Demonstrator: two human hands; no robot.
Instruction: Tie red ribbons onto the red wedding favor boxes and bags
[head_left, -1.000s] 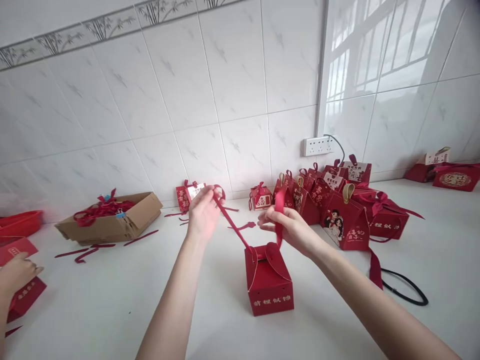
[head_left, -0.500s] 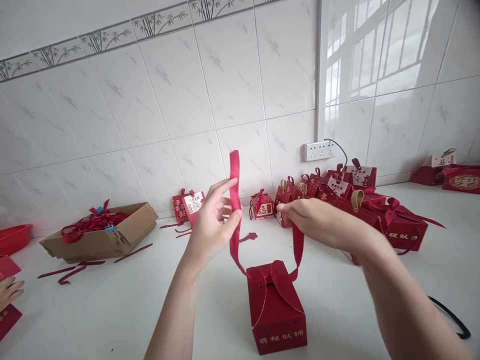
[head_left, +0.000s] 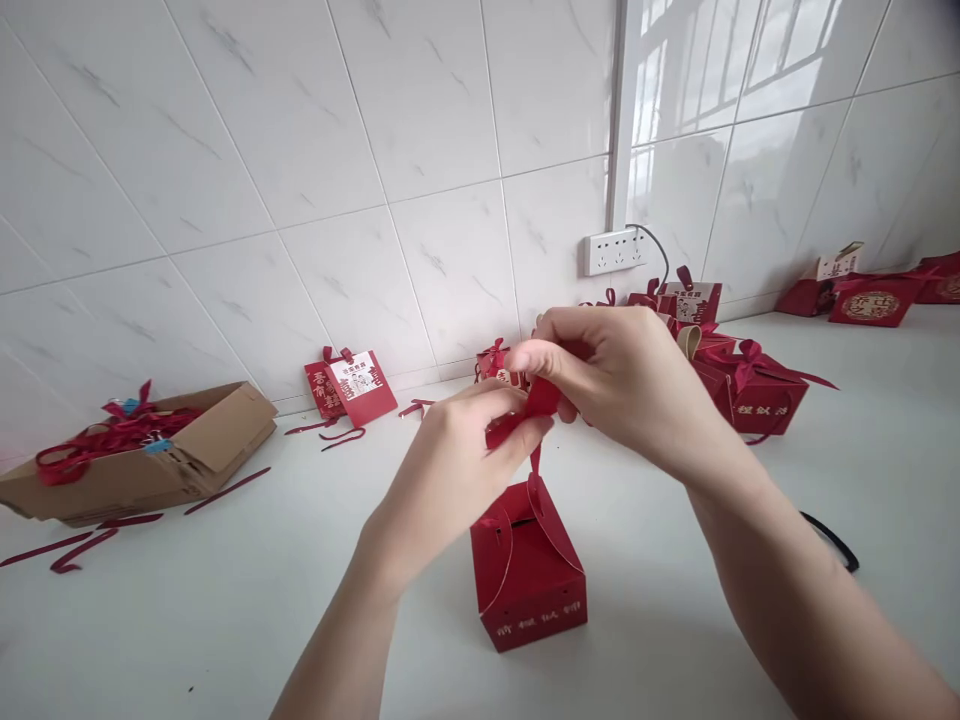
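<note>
A red gift box (head_left: 536,570) with gold lettering on its front stands upright on the white table below my hands. Its curved top flaps are folded together, and a red ribbon (head_left: 541,398) rises from them. Above the box, my left hand (head_left: 465,440) pinches the ribbon between thumb and fingers. My right hand (head_left: 600,365) meets it from the other side, thumb and fingers closed on the ribbon too. How the ribbon strands cross between the fingers is partly hidden.
At left, a cardboard box (head_left: 187,450) holds red ribbons and blue clips. Loose ribbon strips (head_left: 75,545) lie before it. Red cards (head_left: 352,385) lean against the wall. Finished-looking red boxes (head_left: 765,395) crowd the right, near a black cord (head_left: 832,540). A socket strip (head_left: 615,252) is on the wall.
My hands have come together above the box, bringing the two separate ribbon ends to one spot. The view has tilted down and shifted right; a person's hand at far left is out of view.
</note>
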